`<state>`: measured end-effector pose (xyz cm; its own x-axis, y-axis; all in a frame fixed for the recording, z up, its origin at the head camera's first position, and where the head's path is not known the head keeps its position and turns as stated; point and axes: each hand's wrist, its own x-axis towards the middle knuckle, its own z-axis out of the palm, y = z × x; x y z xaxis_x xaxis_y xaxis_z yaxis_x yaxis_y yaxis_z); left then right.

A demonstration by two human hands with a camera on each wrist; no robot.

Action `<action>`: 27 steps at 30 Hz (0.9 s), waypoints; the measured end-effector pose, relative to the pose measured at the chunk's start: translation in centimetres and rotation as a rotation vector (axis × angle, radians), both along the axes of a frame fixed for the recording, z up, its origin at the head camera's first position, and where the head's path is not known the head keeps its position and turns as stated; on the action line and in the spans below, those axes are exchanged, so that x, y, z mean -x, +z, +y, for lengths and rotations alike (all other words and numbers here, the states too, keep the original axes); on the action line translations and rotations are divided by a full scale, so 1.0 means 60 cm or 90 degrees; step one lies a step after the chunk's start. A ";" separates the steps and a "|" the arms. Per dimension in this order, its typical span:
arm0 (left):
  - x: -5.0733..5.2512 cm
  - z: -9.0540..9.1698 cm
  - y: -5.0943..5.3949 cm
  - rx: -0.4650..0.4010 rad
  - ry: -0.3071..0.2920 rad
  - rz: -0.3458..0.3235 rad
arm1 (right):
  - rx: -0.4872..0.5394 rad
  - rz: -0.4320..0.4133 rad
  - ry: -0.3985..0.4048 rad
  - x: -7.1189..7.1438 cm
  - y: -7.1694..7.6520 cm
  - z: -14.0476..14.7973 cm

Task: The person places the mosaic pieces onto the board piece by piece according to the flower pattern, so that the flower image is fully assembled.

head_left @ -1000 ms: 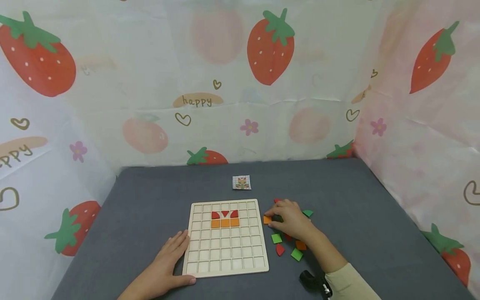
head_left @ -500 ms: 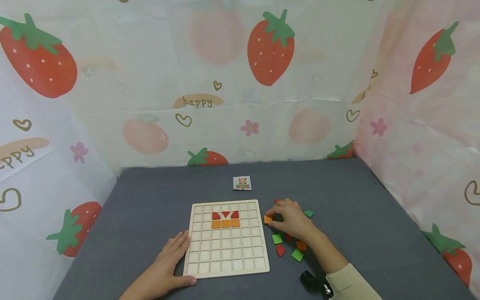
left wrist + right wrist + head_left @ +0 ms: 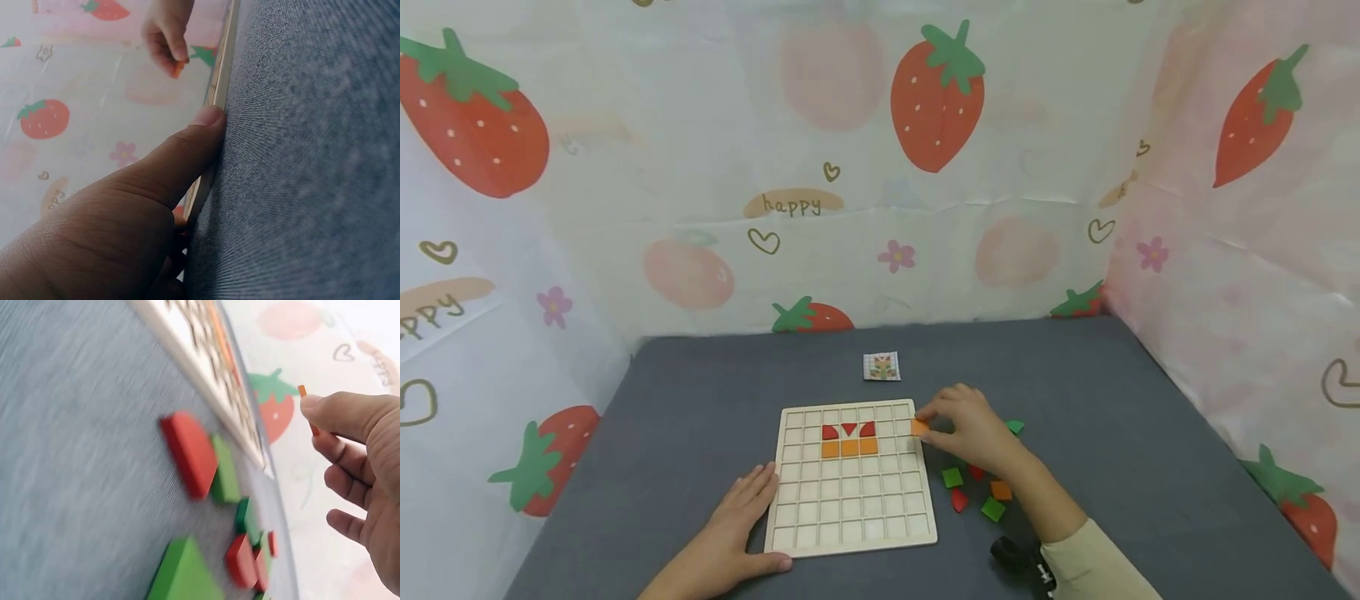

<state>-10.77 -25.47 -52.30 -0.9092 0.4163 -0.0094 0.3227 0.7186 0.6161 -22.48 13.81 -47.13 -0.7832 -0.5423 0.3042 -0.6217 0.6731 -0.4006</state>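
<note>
R hand [image 3: 972, 429] pinches orange sq. tile [image 3: 918, 427], 2 o'clock of grid board [image 3: 852, 489]. L hand [image 3: 737, 521], grip uncurled, touches 8 o'clock edge.

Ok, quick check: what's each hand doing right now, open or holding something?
Left hand: open, resting against the board, holding nothing.
Right hand: holding an orange tile, pinched by its edges.

In your head view, your right hand [image 3: 967, 427] partly covers the orange tile [image 3: 917, 427]; the printed card [image 3: 882, 367] is too small to make out finely. From your left wrist, your left hand [image 3: 112, 219] hides most fingers [image 3: 165, 284] behind the thumb [image 3: 181, 153]; from your right, the blurred grid board [image 3: 187, 365] and a green tile [image 3: 184, 575] are cut off.
</note>
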 end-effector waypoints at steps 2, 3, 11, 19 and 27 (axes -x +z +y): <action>0.000 -0.002 0.000 -0.001 -0.001 0.003 | 0.003 -0.005 0.005 0.000 0.008 -0.011; 0.000 -0.002 0.000 0.000 0.000 0.002 | 0.001 -0.006 0.007 0.000 0.011 -0.016; -0.002 -0.002 0.005 -0.006 -0.004 0.024 | 0.018 -0.016 0.036 -0.004 0.027 -0.061; -0.003 -0.003 0.001 -0.007 -0.001 -0.018 | 0.020 -0.048 0.048 -0.016 0.033 -0.101; -0.004 0.001 0.005 -0.008 -0.004 0.020 | 0.010 -0.034 0.060 -0.024 0.031 -0.128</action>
<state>-10.52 -25.42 -52.03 -0.9060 0.4226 0.0247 0.3472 0.7083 0.6146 -21.02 6.13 -45.24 -0.7448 -0.6091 0.2725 -0.6588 0.6062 -0.4456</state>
